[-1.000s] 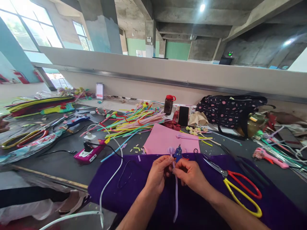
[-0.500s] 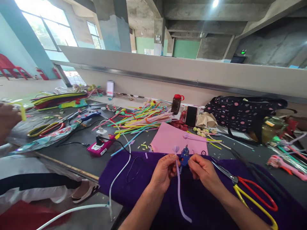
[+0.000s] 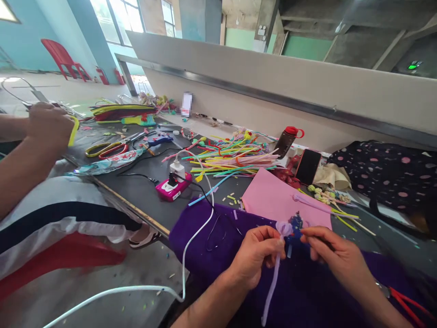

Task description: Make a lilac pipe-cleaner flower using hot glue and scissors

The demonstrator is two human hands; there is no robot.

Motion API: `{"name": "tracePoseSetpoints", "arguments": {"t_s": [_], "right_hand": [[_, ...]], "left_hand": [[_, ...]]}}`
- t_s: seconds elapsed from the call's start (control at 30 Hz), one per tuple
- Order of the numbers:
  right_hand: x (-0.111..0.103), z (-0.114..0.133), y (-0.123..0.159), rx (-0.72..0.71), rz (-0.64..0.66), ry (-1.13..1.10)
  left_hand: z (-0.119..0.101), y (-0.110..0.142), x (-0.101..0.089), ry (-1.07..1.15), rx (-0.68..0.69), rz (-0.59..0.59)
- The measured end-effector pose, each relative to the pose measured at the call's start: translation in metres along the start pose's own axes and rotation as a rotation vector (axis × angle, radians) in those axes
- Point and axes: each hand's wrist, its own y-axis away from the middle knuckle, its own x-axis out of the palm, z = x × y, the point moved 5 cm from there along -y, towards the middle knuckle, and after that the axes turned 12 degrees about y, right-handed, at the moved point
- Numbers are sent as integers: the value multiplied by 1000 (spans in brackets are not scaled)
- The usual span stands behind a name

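Note:
My left hand (image 3: 257, 255) pinches a lilac pipe-cleaner flower (image 3: 283, 228) just below its looped head, and its fuzzy stem (image 3: 271, 291) dangles under my fingers. My right hand (image 3: 336, 253) is to the right with thumb and forefinger pressed together; whatever they hold, if anything, is too small to make out. Between the two hands is a blue glue gun (image 3: 296, 224), its nozzle pointing up and its lower part hard to see. A purple cloth (image 3: 218, 232) spreads beneath my hands. Scissors with red handles (image 3: 408, 303) lie partly hidden behind my right forearm.
A pink sheet (image 3: 269, 191) lies ahead, with bundled pipe cleaners (image 3: 235, 159) behind it. A magenta power strip (image 3: 174, 187) trails a white cable (image 3: 186, 255). A bottle (image 3: 285, 143), a phone (image 3: 308, 166) and a dotted bag (image 3: 392, 168) stand at the back. A co-worker's hand (image 3: 51, 125) is at left.
The view has swung left, so the table appears shifted right and tilted. The lilac flower's head now sits closer against the glue gun. More of the co-worker's arms shows.

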Motion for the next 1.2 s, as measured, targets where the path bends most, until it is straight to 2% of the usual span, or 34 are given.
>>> {"name": "tracePoseSetpoints", "arguments": {"t_s": [0.17, 0.37, 0.47, 0.6, 0.77, 0.9, 1.07, 1.2], "right_hand": [[6, 40, -38, -216, 172, 186], [55, 93, -85, -556, 270, 232], [80, 107, -98, -686, 288, 273], [96, 108, -111, -697, 279, 343], [107, 107, -113, -731, 377, 578], [115, 114, -114, -782, 392, 630], [121, 121, -134, -770, 316, 593], [133, 129, -152, -793, 222, 633]], "left_hand": [[-4, 6, -4, 100, 3, 63], [-4, 7, -4, 212, -25, 127], [-2, 7, -3, 242, -49, 176], [1, 8, -3, 261, -92, 166], [1, 10, -1, 306, -110, 167], [1, 9, -1, 340, -130, 183], [3, 8, -3, 350, -174, 200], [7, 7, -6, 395, -139, 224]]}}
